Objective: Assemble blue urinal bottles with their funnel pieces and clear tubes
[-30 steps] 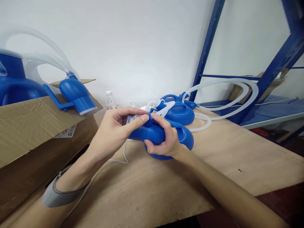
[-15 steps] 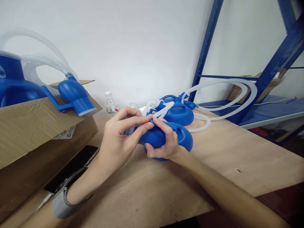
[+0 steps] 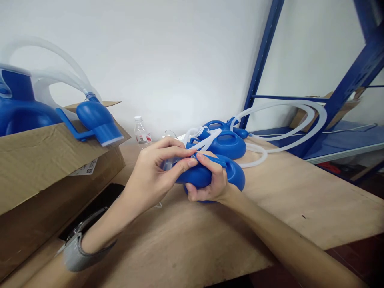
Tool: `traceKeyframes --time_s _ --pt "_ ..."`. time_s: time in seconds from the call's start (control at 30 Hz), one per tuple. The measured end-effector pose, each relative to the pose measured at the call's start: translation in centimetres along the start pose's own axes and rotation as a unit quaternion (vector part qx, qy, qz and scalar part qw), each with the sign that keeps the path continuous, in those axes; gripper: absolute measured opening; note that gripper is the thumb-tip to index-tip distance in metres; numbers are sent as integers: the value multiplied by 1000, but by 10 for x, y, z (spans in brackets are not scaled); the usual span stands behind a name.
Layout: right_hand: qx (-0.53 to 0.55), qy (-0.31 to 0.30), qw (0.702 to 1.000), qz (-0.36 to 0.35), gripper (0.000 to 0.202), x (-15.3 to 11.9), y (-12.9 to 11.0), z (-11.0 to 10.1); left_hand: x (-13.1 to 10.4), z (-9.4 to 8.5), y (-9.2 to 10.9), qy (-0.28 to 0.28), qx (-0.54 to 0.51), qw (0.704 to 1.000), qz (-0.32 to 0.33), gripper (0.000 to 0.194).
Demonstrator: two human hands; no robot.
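My right hand (image 3: 211, 182) is wrapped around a rounded blue plastic funnel head (image 3: 196, 176), its thumb below and its index finger along the top. At the top of that part, the thumb and fingers of my left hand (image 3: 162, 168) are pinched together beside my right index fingertip. Whatever small piece lies between them is hidden. A clear, see-through end of the part shows behind my left fingers. Just behind and under the funnel head lies a blue plastic jug with a handle (image 3: 235, 174). White flexible tubing (image 3: 207, 140) runs close behind my fingertips.
More handled blue jugs (image 3: 231, 145) and a looped white hose (image 3: 318, 120) lie behind. At left, a cardboard box (image 3: 54, 160) holds a blue jug (image 3: 27, 108) and a similar funnel head (image 3: 96, 116). A small bottle (image 3: 141, 134) stands by the wall. Blue shelving (image 3: 264, 52) rises at right.
The view has shifted slightly, and my left forearm covers more of the dark phone. Both hands keep their hold on the funnel head, with the left fingertips still pinched at its top.
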State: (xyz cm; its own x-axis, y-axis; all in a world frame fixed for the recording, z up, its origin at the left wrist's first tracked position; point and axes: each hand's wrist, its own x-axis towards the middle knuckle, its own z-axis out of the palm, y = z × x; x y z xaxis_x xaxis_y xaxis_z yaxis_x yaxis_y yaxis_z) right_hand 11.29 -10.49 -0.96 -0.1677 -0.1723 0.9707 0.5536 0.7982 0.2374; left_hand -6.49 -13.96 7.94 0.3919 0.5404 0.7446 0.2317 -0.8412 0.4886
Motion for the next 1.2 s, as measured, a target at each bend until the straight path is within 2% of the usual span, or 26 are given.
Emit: traceKeyframes --time_s 0.3,0.43,0.67,0.97,1.2 --pt "10 13 1000 18 81 0 1 1 -12 15 -1 124 27 992 9 11" --pt "9 22 1000 19 81 -3 1 2 -15 20 -1 155 43 986 48 10" --pt "-5 27 1000 14 85 -5 -1 2 -13 16 -2 110 35 992 50 8" --pt "12 17 1000 17 86 -5 0 1 -12 12 -11 65 29 990 119 18" --pt "8 20 1000 5 81 0 -3 -1 -4 4 -4 20 11 997 78 17"
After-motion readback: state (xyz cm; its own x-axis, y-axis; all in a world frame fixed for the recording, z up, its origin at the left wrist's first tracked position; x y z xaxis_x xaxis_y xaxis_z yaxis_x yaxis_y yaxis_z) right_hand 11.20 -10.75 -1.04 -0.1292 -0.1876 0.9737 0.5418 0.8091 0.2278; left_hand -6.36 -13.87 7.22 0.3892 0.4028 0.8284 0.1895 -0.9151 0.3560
